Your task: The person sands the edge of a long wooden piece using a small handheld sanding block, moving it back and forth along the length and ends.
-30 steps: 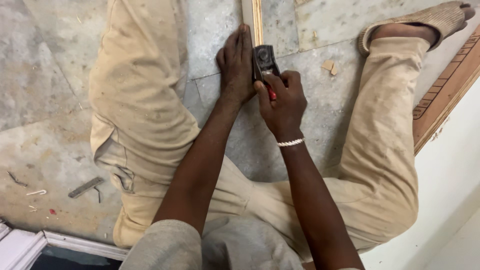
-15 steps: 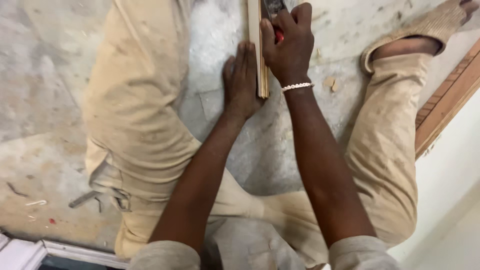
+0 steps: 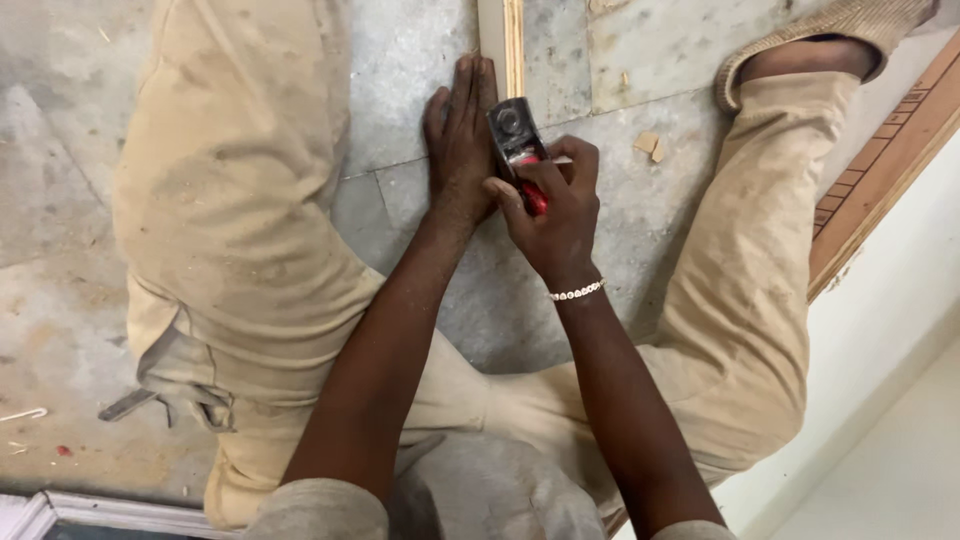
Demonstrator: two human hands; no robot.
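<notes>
Right hand (image 3: 555,215) grip clamped on hand plane (image 3: 515,140), body mostly hidden; left hand (image 3: 458,140) flat beside wood strip (image 3: 503,45), cut off at top.

Bare grey stone floor (image 3: 640,250) lies open between 2 beige-trousered legs (image 3: 240,200); small wood chips (image 3: 650,146) (right of the plane) and a brown carved wooden frame (image 3: 880,170) hem it in.

A small hand plane (image 3: 516,140), dark metal with a red grip, sits at the near end of a narrow pale wooden strip (image 3: 503,45) that runs straight away across the grey tiled floor. The plane tilts slightly leftward, its grip wrapped by fingers.
</notes>
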